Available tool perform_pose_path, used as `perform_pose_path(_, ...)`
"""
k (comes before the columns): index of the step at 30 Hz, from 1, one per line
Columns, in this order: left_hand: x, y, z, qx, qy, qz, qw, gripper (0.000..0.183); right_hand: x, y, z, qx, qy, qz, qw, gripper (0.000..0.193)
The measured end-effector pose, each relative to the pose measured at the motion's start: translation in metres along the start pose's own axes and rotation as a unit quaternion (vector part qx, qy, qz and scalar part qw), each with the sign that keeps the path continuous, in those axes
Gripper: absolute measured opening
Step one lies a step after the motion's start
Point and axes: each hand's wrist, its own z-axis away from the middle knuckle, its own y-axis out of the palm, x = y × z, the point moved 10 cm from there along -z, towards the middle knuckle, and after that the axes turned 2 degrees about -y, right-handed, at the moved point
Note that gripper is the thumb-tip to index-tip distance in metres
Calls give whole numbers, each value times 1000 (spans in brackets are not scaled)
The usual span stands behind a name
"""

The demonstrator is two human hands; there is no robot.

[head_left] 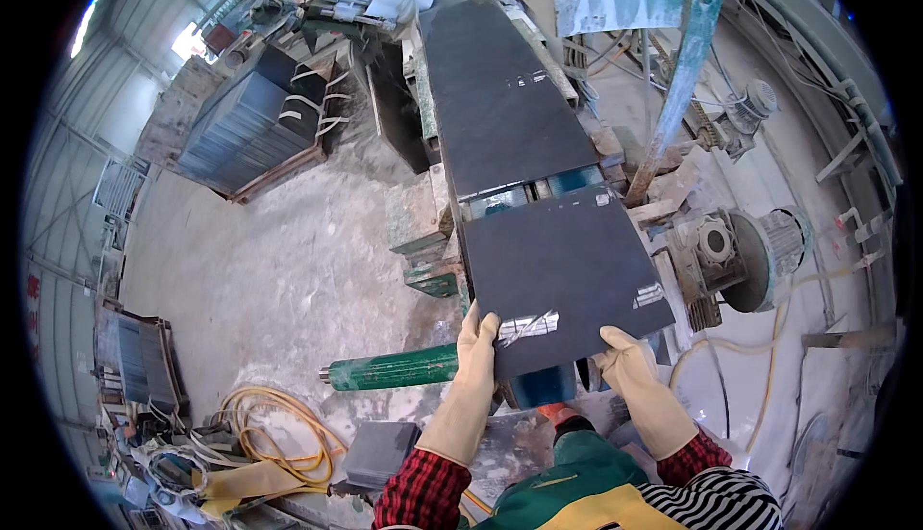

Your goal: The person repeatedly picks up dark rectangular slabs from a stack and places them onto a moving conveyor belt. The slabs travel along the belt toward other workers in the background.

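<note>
A dark grey stone slab lies on the conveyor in front of me, its near end over a blue roller. My left hand, in a cream rubber glove, grips the slab's near left corner, thumb on top. My right hand, gloved alike, holds the near edge at the right, with its thumb on top and its fingers hidden below. Bright reflections show on the slab's surface. Beyond it a longer dark slab rests on the same conveyor, a narrow gap with blue rollers between them.
A loose green roller juts out at the left. Strapped upright slabs stand on a pallet at the far left. A yellow hose lies coiled at the lower left. A motor and a blue-green machine frame flank the conveyor's right.
</note>
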Motion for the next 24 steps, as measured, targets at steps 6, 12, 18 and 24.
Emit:
perform_pose_path(6,-1,-9,-46,-12,-1,-34,999,53,-4,12,-37,-19,-3,-34,999,30)
perform_pose_path(12,-9,-2,-55,-10,-11,-31,999,55,-7,8,-55,-5,21,-32,999,32)
perform_pose_path(18,-19,-8,-68,40,52,-193,979,52,-9,12,-43,-14,106,117,987,28)
perform_pose_path(24,-44,-53,-30,80,-33,-344,935,49,25,9,-46,132,230,511,818,59)
